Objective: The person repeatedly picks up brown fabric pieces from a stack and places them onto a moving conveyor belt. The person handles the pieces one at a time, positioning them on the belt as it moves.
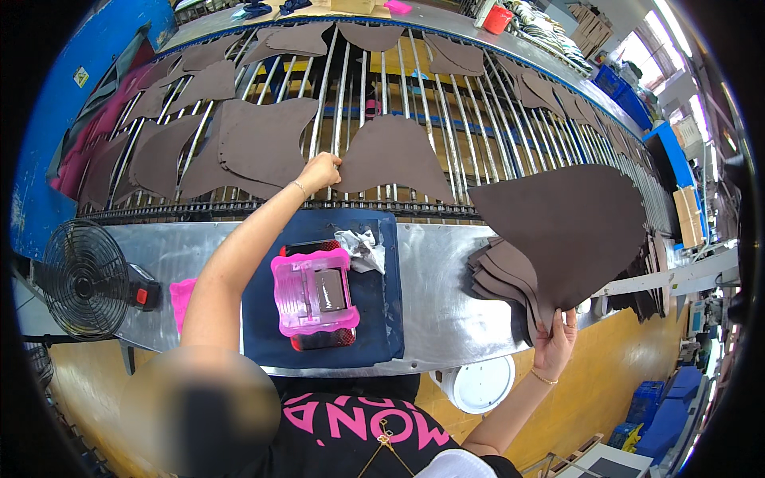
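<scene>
The right hand (pixel 555 346) pinches a brown sheet (pixel 578 231) by its lower tip, over a stack (pixel 510 280) on the counter (pixel 446 295); the left hand (pixel 320 173) touches a brown piece (pixel 394 155) on the conveyor (pixel 430 210), its grip unclear; the step seems to be handling pieces singly, the next move needing the sheet unfolded; a pink tray (pixel 288 299) holds a dark block (pixel 331 290).

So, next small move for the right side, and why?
Probably lower the big brown sheet onto the stack: the right grip holds its near corner, and in this view it overlaps the similar pieces there. The left grip is at another piece on the rack.
</scene>
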{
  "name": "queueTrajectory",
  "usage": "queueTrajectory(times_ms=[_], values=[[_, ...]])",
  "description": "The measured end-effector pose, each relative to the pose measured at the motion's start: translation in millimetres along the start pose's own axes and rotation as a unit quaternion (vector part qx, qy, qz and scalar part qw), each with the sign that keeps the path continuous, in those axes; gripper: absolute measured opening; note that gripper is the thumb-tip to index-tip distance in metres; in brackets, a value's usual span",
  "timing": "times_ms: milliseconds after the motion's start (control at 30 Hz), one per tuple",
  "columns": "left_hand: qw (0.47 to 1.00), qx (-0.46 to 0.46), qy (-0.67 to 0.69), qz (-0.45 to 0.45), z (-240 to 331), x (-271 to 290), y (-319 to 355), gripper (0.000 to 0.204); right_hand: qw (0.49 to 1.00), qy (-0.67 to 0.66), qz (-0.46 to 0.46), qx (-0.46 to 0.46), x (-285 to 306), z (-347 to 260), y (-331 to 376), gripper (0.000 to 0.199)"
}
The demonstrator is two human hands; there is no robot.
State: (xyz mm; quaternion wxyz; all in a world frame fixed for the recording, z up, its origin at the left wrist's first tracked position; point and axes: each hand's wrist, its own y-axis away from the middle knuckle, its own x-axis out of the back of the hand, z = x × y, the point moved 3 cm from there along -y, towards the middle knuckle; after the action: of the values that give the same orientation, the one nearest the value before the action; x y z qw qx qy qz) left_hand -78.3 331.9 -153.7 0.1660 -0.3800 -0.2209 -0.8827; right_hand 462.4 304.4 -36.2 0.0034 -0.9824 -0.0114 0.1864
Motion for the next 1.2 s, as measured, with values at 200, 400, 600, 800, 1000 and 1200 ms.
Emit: queueTrajectory(times_ms=[200,400,600,800,1000,1200], values=[[1.0,-0.01,0.013,-0.007,-17,-12,-12,0.047,1.0,-0.002,0.022,-0.004,0,5,-1,0.023],[0.993,-0.097,-0.032,0.05,-19,-9,-12,0.046,0.993,-0.063,-0.093,-0.041,-32,28,-18,0.025],[0.995,-0.054,0.041,0.076,-16,34,22,0.048,0.974,-0.106,-0.139,-0.143,-151,88,-46,0.028],[0.989,-0.087,0.1,0.071,-20,93,96,0.044,0.918,-0.243,-0.219,-0.224,-257,176,-75,0.029],[0.972,-0.07,0.188,0.123,-83,129,181,0.04,0.896,-0.293,-0.139,-0.303,-334,261,-96,0.032],[0.961,-0.033,0.228,0.153,-116,134,240,0.038,0.894,-0.222,-0.137,-0.365,-362,309,-108,0.028]])
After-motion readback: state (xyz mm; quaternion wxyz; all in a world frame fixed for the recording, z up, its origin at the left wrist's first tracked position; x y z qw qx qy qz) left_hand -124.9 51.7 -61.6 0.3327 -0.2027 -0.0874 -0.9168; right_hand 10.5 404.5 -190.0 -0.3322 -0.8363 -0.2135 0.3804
